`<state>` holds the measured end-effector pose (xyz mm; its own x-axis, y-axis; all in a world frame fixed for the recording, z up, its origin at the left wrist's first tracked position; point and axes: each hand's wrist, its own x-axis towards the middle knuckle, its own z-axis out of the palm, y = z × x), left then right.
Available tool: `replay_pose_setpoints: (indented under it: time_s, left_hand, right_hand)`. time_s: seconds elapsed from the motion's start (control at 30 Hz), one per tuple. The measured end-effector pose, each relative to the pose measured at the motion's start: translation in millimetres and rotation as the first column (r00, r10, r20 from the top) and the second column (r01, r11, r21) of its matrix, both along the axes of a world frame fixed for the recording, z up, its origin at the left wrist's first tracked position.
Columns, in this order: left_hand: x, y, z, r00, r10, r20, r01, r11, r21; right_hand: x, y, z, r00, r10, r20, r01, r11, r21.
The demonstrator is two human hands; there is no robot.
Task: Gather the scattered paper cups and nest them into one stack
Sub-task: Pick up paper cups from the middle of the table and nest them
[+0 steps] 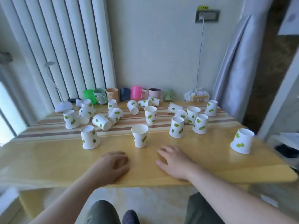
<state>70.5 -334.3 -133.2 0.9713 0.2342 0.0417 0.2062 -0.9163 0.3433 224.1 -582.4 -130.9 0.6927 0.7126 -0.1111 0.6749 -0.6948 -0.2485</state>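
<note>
Several white paper cups with green leaf prints lie scattered over the wooden table (pixel 48 159). One cup (pixel 140 136) stands upright at the centre front, just beyond my hands. An upside-down cup (pixel 89 137) sits to its left and another upside-down cup (pixel 242 140) at the far right. More cups stand or lie on their sides further back, such as a tipped one (pixel 102 122) and an upright one (pixel 150 114). My left hand (pixel 111 165) rests on the table with fingers curled and holds nothing. My right hand (pixel 174 160) lies flat, fingers spread, empty.
A row of coloured plastic mugs (pixel 135 92) lines the back wall. A white desk lamp (pixel 63 106) stands at the back left, a bundle of cloth (pixel 196 96) at the back right. Curtains hang on both sides. The table's front edge is near my knees.
</note>
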Motion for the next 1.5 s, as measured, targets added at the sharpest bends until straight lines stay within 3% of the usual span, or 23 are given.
replay_pose_setpoints:
  time_s: [0.17, 0.3, 0.33, 0.4, 0.5, 0.57, 0.63, 0.73, 0.8, 0.9, 0.93, 1.0, 1.2, 1.3, 1.37, 1.43, 1.5]
  left_hand:
    - [-13.5, 35.9, 11.1, 0.986, 0.167, 0.01, -0.164, 0.973, -0.16]
    - [34.0, 44.4, 6.0, 0.959, 0.271, 0.081, -0.251, 0.947, -0.203]
    - [49.9, 42.2, 2.4, 0.955, 0.28, 0.098, -0.26, 0.949, -0.179]
    - [78.6, 35.9, -5.2, 0.952, 0.278, 0.126, -0.258, 0.954, -0.155]
    - [101.1, 30.7, -13.9, 0.946, 0.288, 0.149, -0.263, 0.95, -0.167]
    - [103.5, 33.7, -18.2, 0.941, 0.294, 0.166, -0.266, 0.949, -0.171]
    - [101.3, 35.6, -20.8, 0.941, 0.287, 0.18, -0.256, 0.95, -0.176]
    - [100.3, 34.5, -24.5, 0.939, 0.267, 0.219, -0.241, 0.961, -0.139]
    - [100.9, 32.8, -25.1, 0.937, 0.257, 0.236, -0.239, 0.966, -0.103]
    - [101.5, 33.0, -25.4, 0.937, 0.258, 0.237, -0.248, 0.966, -0.074]
    - [101.3, 32.9, -25.8, 0.937, 0.255, 0.238, -0.245, 0.967, -0.07]
    - [100.3, 31.8, -26.5, 0.937, 0.247, 0.249, -0.239, 0.969, -0.06]
    - [95.3, 31.2, -22.2, 0.959, 0.185, 0.215, -0.182, 0.983, -0.034]
    - [100.3, 34.1, -11.8, 0.993, 0.12, -0.012, -0.12, 0.992, -0.047]
    - [107.6, 37.9, -2.4, 0.988, 0.092, -0.125, -0.109, 0.984, -0.14]
    - [116.6, 36.7, 2.1, 0.995, 0.052, -0.089, -0.075, 0.957, -0.279]
    - [126.0, 27.0, 0.2, 0.997, 0.065, 0.047, -0.043, 0.926, -0.375]
  right_hand:
    - [18.9, -25.1, 12.2, 1.0, -0.006, -0.015, 0.007, 0.998, 0.057]
    - [75.5, -1.9, 33.8, 0.945, -0.205, 0.256, 0.129, 0.95, 0.284]
    - [90.2, 4.7, 40.6, 0.918, -0.231, 0.323, 0.143, 0.951, 0.274]
    - [112.8, 15.8, 55.4, 0.904, -0.215, 0.37, 0.194, 0.977, 0.093]
    - [139.3, 25.2, 54.7, 0.904, -0.006, 0.428, 0.12, 0.963, -0.241]
    - [152.9, 26.5, 40.2, 0.896, 0.055, 0.44, 0.074, 0.96, -0.27]
    - [160.7, 23.0, 31.4, 0.904, 0.028, 0.426, 0.065, 0.977, -0.202]
    - [159.7, 14.1, 31.4, 0.928, -0.057, 0.368, 0.076, 0.996, -0.037]
    - [150.9, 12.9, 28.6, 0.94, -0.199, 0.275, 0.131, 0.96, 0.247]
    - [128.5, 22.6, 16.5, 0.936, -0.286, -0.206, 0.352, 0.728, 0.588]
    - [122.8, 26.6, 10.3, 0.903, -0.242, -0.356, 0.423, 0.652, 0.63]
    - [116.6, 32.1, -2.7, 0.847, -0.171, -0.503, 0.502, 0.568, 0.652]
    - [103.0, 41.3, -14.7, 0.866, -0.247, -0.434, 0.481, 0.646, 0.593]
    - [101.5, 43.5, -14.1, 0.857, -0.258, -0.445, 0.498, 0.633, 0.592]
    - [102.3, 43.4, -13.3, 0.85, -0.27, -0.453, 0.513, 0.619, 0.594]
    - [102.4, 43.1, -13.7, 0.85, -0.275, -0.45, 0.515, 0.613, 0.599]
    - [101.3, 43.2, -13.8, 0.858, -0.257, -0.444, 0.501, 0.605, 0.618]
